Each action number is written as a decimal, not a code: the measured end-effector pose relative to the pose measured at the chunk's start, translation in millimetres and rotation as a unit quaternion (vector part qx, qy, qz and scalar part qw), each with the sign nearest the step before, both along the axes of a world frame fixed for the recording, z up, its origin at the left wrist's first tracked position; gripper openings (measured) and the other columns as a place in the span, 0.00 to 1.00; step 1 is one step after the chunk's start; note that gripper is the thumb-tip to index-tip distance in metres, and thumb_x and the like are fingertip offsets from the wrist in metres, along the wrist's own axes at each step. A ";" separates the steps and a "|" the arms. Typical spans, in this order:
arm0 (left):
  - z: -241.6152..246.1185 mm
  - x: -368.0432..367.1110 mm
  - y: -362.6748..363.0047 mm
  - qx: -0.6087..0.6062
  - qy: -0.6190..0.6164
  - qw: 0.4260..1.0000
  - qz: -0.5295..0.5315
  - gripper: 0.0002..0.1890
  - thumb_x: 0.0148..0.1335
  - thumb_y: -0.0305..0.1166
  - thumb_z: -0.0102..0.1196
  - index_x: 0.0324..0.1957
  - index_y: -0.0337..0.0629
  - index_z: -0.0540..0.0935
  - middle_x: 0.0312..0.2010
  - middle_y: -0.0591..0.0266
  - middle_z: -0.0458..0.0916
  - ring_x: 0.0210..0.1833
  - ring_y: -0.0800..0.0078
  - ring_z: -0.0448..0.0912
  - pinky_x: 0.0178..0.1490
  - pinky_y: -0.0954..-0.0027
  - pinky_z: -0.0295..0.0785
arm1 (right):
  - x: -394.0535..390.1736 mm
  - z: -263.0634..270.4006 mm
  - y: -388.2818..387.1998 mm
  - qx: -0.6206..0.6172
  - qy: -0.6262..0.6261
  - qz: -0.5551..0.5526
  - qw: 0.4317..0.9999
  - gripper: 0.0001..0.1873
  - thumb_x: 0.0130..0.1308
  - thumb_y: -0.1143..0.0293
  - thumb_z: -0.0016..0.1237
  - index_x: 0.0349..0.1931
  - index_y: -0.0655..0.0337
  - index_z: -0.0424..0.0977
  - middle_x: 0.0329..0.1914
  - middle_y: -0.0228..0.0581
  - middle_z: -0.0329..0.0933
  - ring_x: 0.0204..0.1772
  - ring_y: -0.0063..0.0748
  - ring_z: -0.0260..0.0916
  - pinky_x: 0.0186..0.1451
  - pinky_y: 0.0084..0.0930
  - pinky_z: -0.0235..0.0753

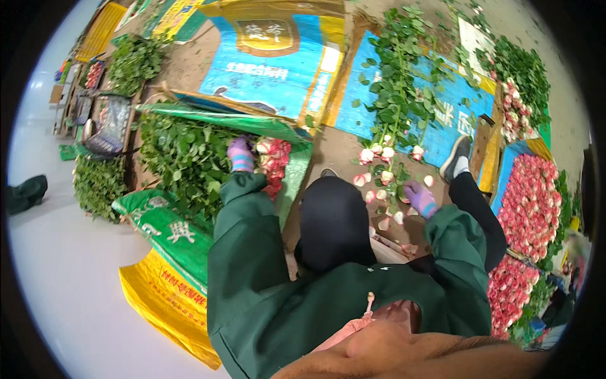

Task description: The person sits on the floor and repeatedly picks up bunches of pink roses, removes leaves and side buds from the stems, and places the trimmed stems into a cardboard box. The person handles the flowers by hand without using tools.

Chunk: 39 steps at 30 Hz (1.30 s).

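Observation:
My left hand (240, 155), in a purple knit glove with blue stripes at the wrist, rests on a bundle of roses. The bundle's pink and white blooms (273, 161) lie to its right and the leafy stems (182, 154) to its left, on a green woven sack (293, 184). My gloved right hand (419, 196) is low over the floor, beside a leaf and loose petals (383, 222). Whether its bent fingers grip anything is unclear. Just beyond it, several cut roses (387, 152) with long leafy stems (397, 85) lie on a blue woven sack (352, 109).
Dense stacks of pink roses (530, 203) stand at the right, with paler roses (516, 113) farther back. Another blue sack (255, 71) covers the floor ahead. At the left are leafy bundles (99, 184) and a plastic-wrapped crate (111, 123). A yellow sack (175, 308) lies beside me.

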<state>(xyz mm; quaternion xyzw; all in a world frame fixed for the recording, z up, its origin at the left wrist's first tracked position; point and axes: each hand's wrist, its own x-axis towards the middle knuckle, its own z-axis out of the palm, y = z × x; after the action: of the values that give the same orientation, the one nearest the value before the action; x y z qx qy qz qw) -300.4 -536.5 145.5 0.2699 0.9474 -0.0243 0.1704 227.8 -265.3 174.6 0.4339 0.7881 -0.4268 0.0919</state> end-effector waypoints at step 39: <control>8.4 235.6 143.0 0.413 -0.611 0.666 0.116 0.22 0.69 0.40 0.47 0.60 0.37 0.68 0.44 0.60 0.78 0.37 0.80 0.75 0.41 0.79 0.70 | -147.0 11.6 191.4 -0.404 0.361 -0.244 0.804 0.15 0.66 0.67 0.48 0.50 0.64 0.68 0.22 0.30 0.74 0.11 0.12 0.57 0.12 0.13 0.52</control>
<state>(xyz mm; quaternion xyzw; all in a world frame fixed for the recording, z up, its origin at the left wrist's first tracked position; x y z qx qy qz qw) -64.8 -393.4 153.9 0.1549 0.5683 0.5592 0.5833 80.7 -73.9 186.2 0.3503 0.3889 -0.8406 -0.1393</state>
